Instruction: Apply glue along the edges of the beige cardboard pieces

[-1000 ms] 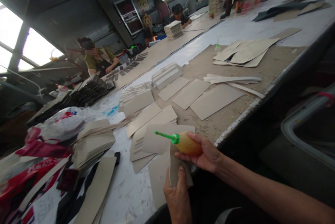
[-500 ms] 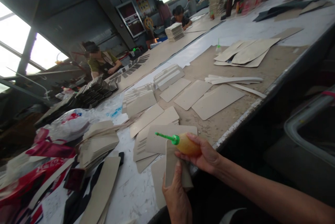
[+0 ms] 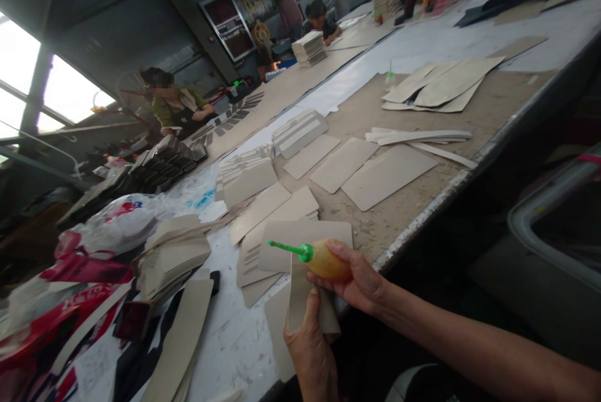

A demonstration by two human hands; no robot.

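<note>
My right hand (image 3: 354, 280) is wrapped round a yellowish squeeze bottle (image 3: 328, 261) with a green cap and a long green nozzle pointing left. Just below it, my left hand (image 3: 310, 345) grips a bent beige panel (image 3: 300, 295), thumb on its face and fingers hidden behind. Part of that panel lies behind the right hand's fingers. Beyond both hands, a flat beige panel (image 3: 277, 242) rests on a fanned stack of similar pieces (image 3: 251, 267). One more panel (image 3: 278, 327) lies at the table edge, partly covered by my left hand.
Separate beige panels (image 3: 389, 176) and pale strips (image 3: 417, 136) lie on the table to the right. Plastic bags (image 3: 124, 220) and dark strips crowd the left side. A second green-nozzled bottle (image 3: 390, 78) stands farther off. Co-workers (image 3: 176, 104) sit across the table.
Both hands, with the bottle and the bent panel, sit slightly farther left in view. The whole scene has shifted a little as the camera moved. The grips look the same.
</note>
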